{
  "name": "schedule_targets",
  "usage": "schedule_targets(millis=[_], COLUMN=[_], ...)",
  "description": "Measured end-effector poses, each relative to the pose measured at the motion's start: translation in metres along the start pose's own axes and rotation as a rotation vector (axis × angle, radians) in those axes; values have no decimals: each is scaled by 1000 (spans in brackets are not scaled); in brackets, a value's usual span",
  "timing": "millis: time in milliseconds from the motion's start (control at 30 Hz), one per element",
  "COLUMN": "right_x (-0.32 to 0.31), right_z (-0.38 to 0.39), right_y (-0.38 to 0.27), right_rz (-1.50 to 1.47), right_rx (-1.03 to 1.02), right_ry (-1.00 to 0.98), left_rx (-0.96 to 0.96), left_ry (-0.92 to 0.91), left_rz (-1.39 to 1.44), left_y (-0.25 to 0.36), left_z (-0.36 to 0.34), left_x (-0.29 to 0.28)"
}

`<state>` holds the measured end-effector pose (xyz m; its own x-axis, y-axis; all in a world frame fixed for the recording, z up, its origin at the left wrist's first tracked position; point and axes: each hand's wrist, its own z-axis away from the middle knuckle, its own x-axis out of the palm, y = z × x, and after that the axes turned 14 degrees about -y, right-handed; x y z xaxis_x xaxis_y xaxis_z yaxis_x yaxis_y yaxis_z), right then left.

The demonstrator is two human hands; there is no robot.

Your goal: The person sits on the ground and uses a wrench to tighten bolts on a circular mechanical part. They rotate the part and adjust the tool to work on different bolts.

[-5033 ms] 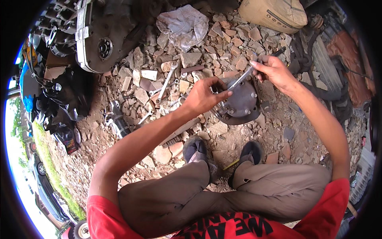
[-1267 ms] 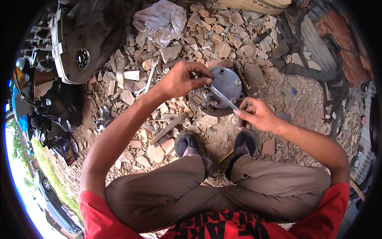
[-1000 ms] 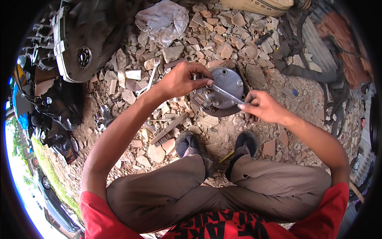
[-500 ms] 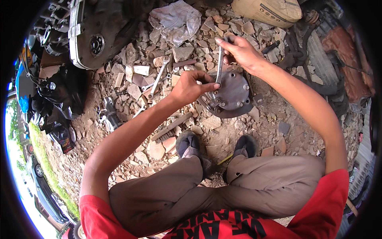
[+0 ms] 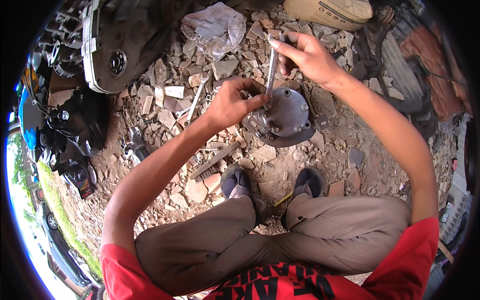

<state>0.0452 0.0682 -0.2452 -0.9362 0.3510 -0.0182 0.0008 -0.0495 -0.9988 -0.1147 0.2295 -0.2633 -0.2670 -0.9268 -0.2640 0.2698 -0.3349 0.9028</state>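
A silver combination wrench point(image 5: 272, 70) stands nearly upright over a round grey metal cover point(image 5: 290, 117) with several bolts around its rim. Its lower end meets a bolt point(image 5: 268, 105) at the cover's left upper edge. Thumb and fingers of my left hand point(image 5: 234, 102) are closed around that lower end, partly hiding it. My right hand point(image 5: 311, 60) pinches the wrench near its top, thumb against the shaft; the open jaw sticks out above the fingers. The cover belongs to a dark metal part lying on the ground beyond my feet.
Left of my left hand lie another wrench point(image 5: 197, 99) and a wooden-handled wire brush point(image 5: 216, 161). A large metal casing point(image 5: 102, 50) stands at upper left. A dirty cloth point(image 5: 215, 30) and a tan sack point(image 5: 330, 12) lie at the back. Broken stone and tile cover the ground.
The wrench's top has moved slightly farther away, and its jaw now shows above my right fingers. My left hand stays at the lower end. The whole view has shifted a little.
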Motion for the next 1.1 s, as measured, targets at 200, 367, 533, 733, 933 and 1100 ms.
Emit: schedule_targets(millis=[200, 367, 533, 733, 933, 1100], right_x=[-12, 0, 3, 9, -28, 0], right_z=[68, 112, 133, 128, 74, -3], right_y=[8, 17, 40, 33, 30, 18], right_rz=[-226, -274, -271, -182, -22, 42], right_rx=[196, 413, 481, 608, 411, 144], right_ry=[126, 126, 0, -119, 86, 90], left_rx=[13, 51, 78, 88, -5, 43], left_ry=[-25, -95, -120, -117, -152, -155], left_rz=[-1, -10, 115, 19, -71, -8], left_y=[-5, -13, -24, -26, -11, -18], left_z=[-7, -9, -13, -12, -12, -7], left_x=[-2, 7, 15, 12, 8, 7])
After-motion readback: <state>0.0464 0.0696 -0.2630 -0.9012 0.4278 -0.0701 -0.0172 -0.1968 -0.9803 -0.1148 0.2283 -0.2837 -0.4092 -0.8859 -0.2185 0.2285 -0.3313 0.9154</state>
